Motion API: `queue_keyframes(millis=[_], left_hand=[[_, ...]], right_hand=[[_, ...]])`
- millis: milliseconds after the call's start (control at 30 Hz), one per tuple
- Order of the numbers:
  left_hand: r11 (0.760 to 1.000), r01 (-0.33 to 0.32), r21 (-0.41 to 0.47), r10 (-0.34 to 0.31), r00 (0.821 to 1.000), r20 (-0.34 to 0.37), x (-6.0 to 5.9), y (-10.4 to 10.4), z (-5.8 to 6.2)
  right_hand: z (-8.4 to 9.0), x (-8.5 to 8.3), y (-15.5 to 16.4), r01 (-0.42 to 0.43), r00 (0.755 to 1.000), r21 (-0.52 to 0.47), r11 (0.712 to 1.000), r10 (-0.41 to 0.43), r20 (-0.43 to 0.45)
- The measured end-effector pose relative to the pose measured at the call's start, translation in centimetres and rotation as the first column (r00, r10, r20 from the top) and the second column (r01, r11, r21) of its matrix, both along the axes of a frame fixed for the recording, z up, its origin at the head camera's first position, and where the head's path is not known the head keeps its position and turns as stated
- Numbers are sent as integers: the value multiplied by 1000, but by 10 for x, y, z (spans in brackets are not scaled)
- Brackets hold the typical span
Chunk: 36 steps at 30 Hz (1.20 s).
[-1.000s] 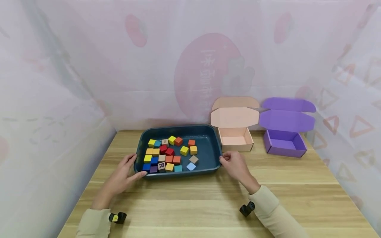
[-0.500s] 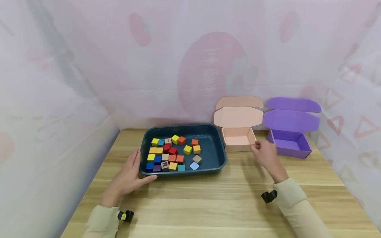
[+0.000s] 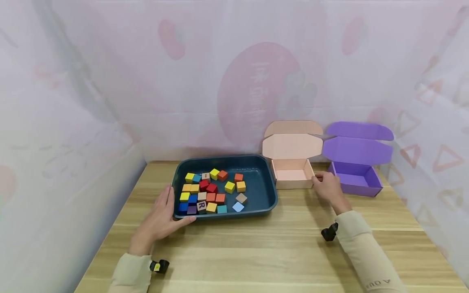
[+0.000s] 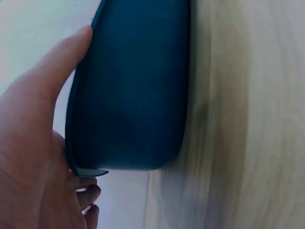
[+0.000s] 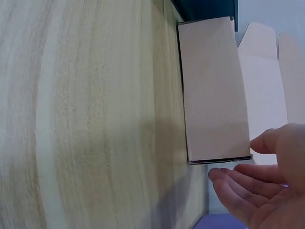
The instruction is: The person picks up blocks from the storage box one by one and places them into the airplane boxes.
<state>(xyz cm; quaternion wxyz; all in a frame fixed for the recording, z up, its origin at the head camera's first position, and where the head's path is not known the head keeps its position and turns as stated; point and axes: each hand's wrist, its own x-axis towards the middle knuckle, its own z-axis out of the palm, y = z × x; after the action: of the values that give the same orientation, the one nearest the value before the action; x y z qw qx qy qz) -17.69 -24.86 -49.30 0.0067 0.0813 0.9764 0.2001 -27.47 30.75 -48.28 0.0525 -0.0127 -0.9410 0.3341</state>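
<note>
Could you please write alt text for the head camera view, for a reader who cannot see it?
A person's left hand rests on the near-left corner of a dark teal tray of coloured blocks on a wooden table, while the right hand touches the right side of an open pink box. An open purple box sits further right.

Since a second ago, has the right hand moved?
Yes. The right hand has left the tray rim and gone right, now at the pink box's right front corner, beside the purple box.
</note>
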Motion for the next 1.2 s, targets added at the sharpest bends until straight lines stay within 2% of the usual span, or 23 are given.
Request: queue_keyframes(millis=[233,500,733,933,1200], left_hand=[[1000,3,28,-3,1000,4,0,1,-3],[999,9,37,-9,1000,22,-1,1,-5],[999,0,39,-1,1000,28,-1,2,-3],[999,-5,47,4,999,37,-1,0,-5],[999,-6,42,4,999,37,-3,-1,-5]], right_hand=[[-5,-1,2,48,999,-54,997,-48,-3],[-3,8,3,60,998,-30,998,-60,-11],[-2,22,5,43,999,2,999,-43,-25],[-1,38,6,22,1000,19,1000,-22,-12],[-1,57,5,2,999,40,999,-1,-39]])
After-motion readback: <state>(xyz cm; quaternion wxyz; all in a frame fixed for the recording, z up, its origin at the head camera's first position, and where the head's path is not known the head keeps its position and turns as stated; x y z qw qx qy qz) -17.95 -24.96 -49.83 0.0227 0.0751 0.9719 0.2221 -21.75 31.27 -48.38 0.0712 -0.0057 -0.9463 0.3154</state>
